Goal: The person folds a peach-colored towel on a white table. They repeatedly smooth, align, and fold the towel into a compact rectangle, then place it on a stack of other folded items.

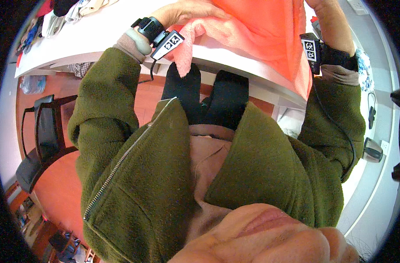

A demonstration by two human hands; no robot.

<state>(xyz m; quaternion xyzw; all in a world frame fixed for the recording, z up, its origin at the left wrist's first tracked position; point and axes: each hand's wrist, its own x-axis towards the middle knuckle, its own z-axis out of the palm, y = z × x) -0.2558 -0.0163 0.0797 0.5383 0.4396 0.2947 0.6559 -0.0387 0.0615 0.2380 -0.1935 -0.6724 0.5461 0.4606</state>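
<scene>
A coral-pink plush cloth (261,30) lies in folds over the white table (99,44). One corner and its right side hang past the front edge. My left hand (193,12) rests on the cloth's left part, its fingers stretched to the right over the fabric. At the upper right, my right hand (319,5) is beside the cloth's right edge. The top of the picture cuts off its fingers, so any grip there is hidden. Both wrists carry dark straps with black-and-white marker tags.
Several folded clothes (55,22) lie at the table's far left. A black chair (44,131) with a red seat stands to my left. Below the table is a plastic bag (32,84). Thin cables run from both wrist devices. A white wall (386,118) with sockets borders the right.
</scene>
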